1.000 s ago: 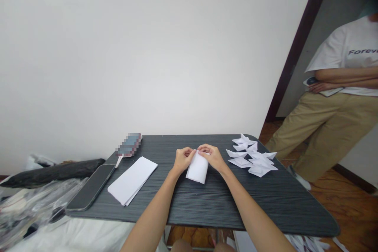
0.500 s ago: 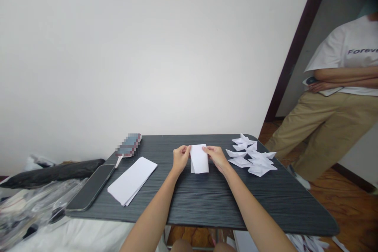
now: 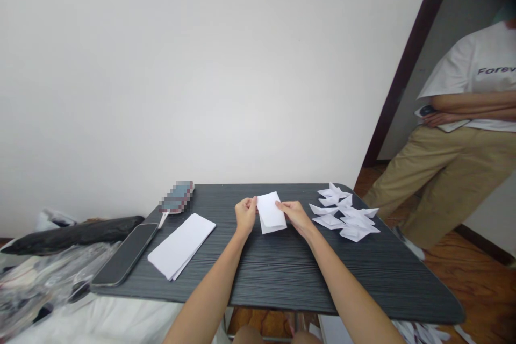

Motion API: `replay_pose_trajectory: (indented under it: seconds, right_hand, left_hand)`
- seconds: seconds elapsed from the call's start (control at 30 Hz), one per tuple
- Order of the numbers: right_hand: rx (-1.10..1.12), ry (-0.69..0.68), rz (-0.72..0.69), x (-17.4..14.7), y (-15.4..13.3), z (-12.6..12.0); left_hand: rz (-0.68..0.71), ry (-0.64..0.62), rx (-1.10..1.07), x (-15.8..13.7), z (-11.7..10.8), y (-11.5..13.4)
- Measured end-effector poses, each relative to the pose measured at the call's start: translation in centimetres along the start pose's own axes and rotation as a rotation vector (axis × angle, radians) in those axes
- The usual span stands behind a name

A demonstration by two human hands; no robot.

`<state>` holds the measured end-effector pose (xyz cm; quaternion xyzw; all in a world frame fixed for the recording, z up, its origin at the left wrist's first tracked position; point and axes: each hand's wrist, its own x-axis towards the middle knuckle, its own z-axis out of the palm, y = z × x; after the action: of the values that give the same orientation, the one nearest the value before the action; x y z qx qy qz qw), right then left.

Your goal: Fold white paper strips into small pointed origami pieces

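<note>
Between my two hands is a folded sheet of white paper [image 3: 271, 214], held up over the dark table [image 3: 278, 279]. My left hand [image 3: 245, 214] is closed, pinching its left edge between thumb and fingers. On the opposite edge, my right hand [image 3: 296, 215] grips the sheet, thumb on the front face and fingers behind it. A stack of white paper sheets [image 3: 181, 247] lies to the left of my left hand. Several folded paper boats [image 3: 346, 215] are grouped on the right side of the table.
A large phone [image 3: 126, 255] lies at the table's left edge, with a blurred-out device [image 3: 177, 197] behind it. Plastic-wrapped goods [image 3: 52, 269] are heaped at the left. A person [image 3: 471, 97] with folded arms stands at the right. Paper strips [image 3: 419, 332] lie below the table.
The folded paper has tilted in my hands, its top edge shifting slightly left and its lower flap closing up. Both hands keep hold of it.
</note>
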<state>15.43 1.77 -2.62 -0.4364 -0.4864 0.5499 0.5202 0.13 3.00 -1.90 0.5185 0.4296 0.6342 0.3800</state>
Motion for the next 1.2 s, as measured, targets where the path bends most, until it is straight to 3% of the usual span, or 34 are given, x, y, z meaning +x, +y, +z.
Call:
replay_pose_trajectory:
  seconds: [0.1, 0.27, 0.43, 0.6, 0.67, 0.77, 0.83, 0.9, 1.0, 1.2]
  right_hand:
    - [-0.006, -0.052, 0.025, -0.2, -0.2, 0.2]
    - [-0.098, 0.071, -0.094, -0.6, -0.6, 0.5]
    - [-0.094, -0.043, -0.052, -0.5, -0.5, 0.6]
    - [-0.267, 0.192, -0.200, 0.0, -0.6, -0.5]
    - [-0.437, 0.299, -0.341, -0.2, -0.9, -1.1]
    - [-0.680, 0.380, -0.528, -0.9, -1.6, -1.1]
    - [-0.789, 0.338, -0.614, -1.4, -1.9, -0.6]
    - [-0.870, 0.237, -0.689, -1.8, -2.0, 0.1]
    - [-0.944, 0.145, -0.754, -2.0, -1.9, 0.8]
    - [-0.901, 0.005, -0.737, -1.7, -2.0, 0.3]
  left_hand:
    - [-0.011, 0.068, -0.020, 0.2, -0.1, -0.1]
    - [-0.001, 0.106, -0.036, 0.3, -0.2, -0.1]
    - [0.010, 0.174, -0.018, 0.5, -0.6, -0.2]
    - [0.006, 0.034, 0.033, 0.4, -0.5, -0.5]
    - [0.111, -0.010, 0.178, 0.1, -0.6, -0.2]
    - [0.480, 0.023, 0.490, -0.6, -0.6, 1.2]
    - [0.721, -0.082, 0.656, -1.2, -0.3, 2.1]
    - [0.882, -0.267, 0.775, -1.7, 0.2, 2.6]
    - [0.934, -0.329, 0.868, -2.1, 0.9, 2.6]
    - [0.832, -0.306, 0.988, -1.1, -0.4, 2.7]
